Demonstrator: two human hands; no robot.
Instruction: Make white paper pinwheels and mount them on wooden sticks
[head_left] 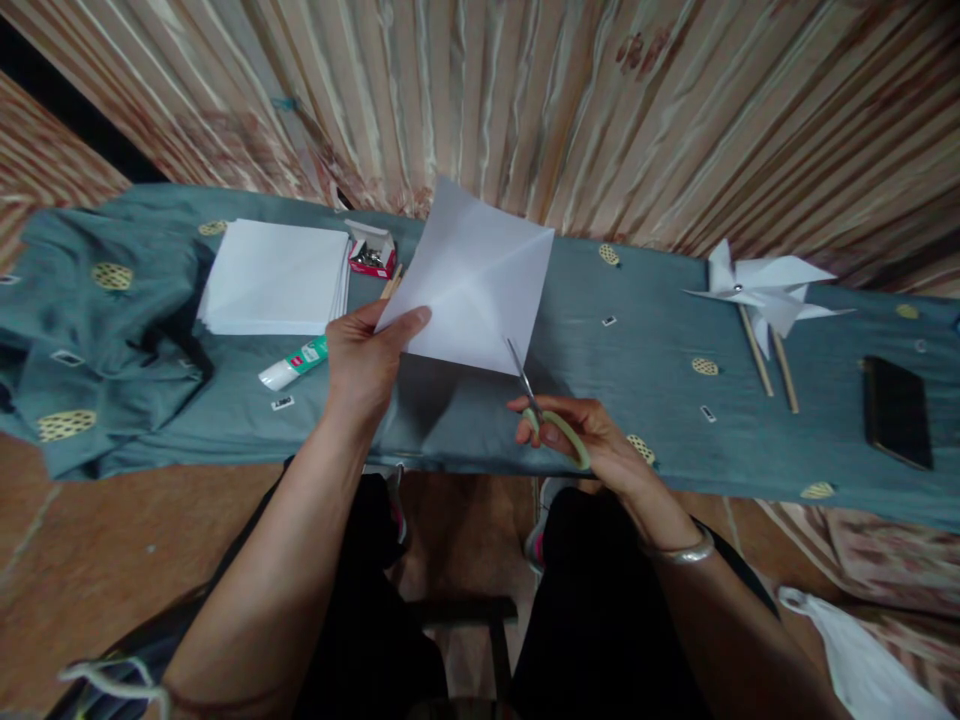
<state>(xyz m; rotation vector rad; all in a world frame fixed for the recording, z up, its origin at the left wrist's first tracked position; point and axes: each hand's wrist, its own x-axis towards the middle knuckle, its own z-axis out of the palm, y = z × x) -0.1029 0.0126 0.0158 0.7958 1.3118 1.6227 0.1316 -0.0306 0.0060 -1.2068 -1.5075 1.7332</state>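
Note:
A white sheet of paper [472, 275] with diagonal creases is raised above the cloth, pinched at its left corner by my left hand [367, 350], thumb on top. My right hand [577, 435] has its fingers through the green handles of a pair of scissors [559, 430]. The blades meet the sheet at its lower right corner. Beside my left wrist lies a glue stick [296, 362], partly covered by the hand. Wooden sticks [391, 283] show behind the sheet's left edge, mostly hidden.
To the left is a stack of white paper [277, 280], with a small red-and-white box of metal pins [371, 250] next to it. Paper pinwheels [772, 285] on sticks lie at the right, near a black phone [896, 412]. A curtain [487, 110] hangs behind the cloth-covered bench [637, 350].

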